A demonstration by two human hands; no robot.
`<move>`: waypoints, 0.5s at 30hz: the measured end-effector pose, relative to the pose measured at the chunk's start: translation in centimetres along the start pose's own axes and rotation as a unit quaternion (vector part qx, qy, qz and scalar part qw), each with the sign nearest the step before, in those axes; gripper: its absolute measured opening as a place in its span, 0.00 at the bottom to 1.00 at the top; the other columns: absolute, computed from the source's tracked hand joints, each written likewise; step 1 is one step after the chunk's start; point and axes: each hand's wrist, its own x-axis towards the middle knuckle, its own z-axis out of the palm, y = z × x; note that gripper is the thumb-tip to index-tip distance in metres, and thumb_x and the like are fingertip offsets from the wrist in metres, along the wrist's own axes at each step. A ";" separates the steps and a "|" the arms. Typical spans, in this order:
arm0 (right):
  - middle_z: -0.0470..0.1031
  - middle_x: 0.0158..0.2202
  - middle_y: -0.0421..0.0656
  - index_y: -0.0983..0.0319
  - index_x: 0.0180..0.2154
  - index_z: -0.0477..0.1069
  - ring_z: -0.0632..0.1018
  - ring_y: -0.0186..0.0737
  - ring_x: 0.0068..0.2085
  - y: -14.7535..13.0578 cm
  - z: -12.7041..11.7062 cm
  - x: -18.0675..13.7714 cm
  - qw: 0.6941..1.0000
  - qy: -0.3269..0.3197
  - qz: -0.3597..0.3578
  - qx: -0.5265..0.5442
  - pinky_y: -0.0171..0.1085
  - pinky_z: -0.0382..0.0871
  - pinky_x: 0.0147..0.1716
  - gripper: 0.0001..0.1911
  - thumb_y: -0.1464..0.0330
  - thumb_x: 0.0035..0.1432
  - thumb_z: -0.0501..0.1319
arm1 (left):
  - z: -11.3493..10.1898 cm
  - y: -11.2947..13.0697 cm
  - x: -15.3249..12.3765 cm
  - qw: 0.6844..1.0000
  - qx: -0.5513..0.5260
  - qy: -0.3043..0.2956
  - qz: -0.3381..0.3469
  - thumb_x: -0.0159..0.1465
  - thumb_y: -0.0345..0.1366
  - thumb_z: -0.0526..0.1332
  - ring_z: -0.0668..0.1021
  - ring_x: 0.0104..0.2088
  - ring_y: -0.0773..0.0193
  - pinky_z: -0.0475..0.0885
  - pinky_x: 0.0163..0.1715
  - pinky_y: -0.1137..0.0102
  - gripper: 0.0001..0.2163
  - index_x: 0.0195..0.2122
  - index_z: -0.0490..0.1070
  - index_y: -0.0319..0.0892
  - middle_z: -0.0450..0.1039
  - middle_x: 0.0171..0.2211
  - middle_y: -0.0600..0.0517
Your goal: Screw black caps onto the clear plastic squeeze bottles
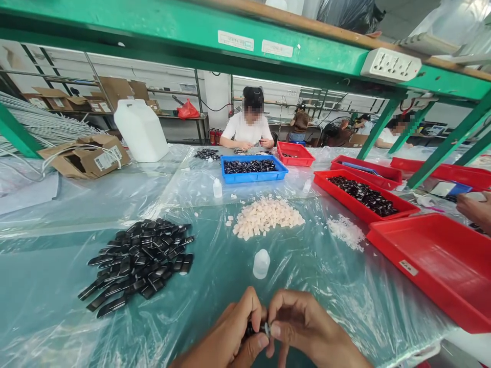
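Observation:
My left hand [240,332] is closed round a small glossy black part [251,328], mostly hidden by the fingers. My right hand [301,324] meets it from the right, thumb and forefinger pinched on a small whitish piece [267,329] at the end of the black part. Just beyond my hands stands a small white plastic bottle [261,264]. A heap of black glossy parts [146,255] lies to the left. Farther off are a pile of cream-coloured small blocks [266,217] and a smaller pile of translucent white bits [346,232].
Red trays [433,255] line the right side, with a co-worker's hand [475,207] beyond. A blue tray [255,176] of black parts stands ahead. A person [249,128] sits opposite. A green shelf beam [172,36] crosses overhead; a white jug [140,130] stands back left.

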 end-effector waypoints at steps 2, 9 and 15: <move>0.81 0.40 0.46 0.64 0.36 0.73 0.83 0.32 0.34 0.2 0.0 0.0 1.000 -0.004 0.002 0.005 0.28 0.81 0.30 0.22 0.55 0.60 0.77 | 0.1 0.1 0.0 1.000 -0.009 -0.006 0.005 0.76 0.65 0.48 0.69 0.31 0.61 0.61 0.37 0.68 0.24 0.36 0.50 0.51 0.70 0.30 0.59; 0.81 0.38 0.45 0.64 0.34 0.72 0.83 0.33 0.35 -0.4 0.7 -0.3 0.999 0.017 0.027 -0.015 0.30 0.82 0.31 0.24 0.55 0.54 0.80 | -0.2 0.7 -0.9 0.995 0.072 -0.020 -0.065 0.78 0.61 0.49 0.71 0.38 0.58 0.64 0.40 0.69 0.21 0.36 0.53 0.50 0.77 0.35 0.55; 0.78 0.36 0.44 0.61 0.35 0.67 0.81 0.36 0.34 0.3 0.8 0.1 0.993 0.071 0.012 -0.099 0.32 0.80 0.27 0.29 0.45 0.56 0.75 | 0.3 -0.7 -0.6 0.996 0.065 0.027 -0.054 0.78 0.53 0.51 0.72 0.38 0.59 0.66 0.40 0.69 0.17 0.36 0.53 0.50 0.77 0.35 0.55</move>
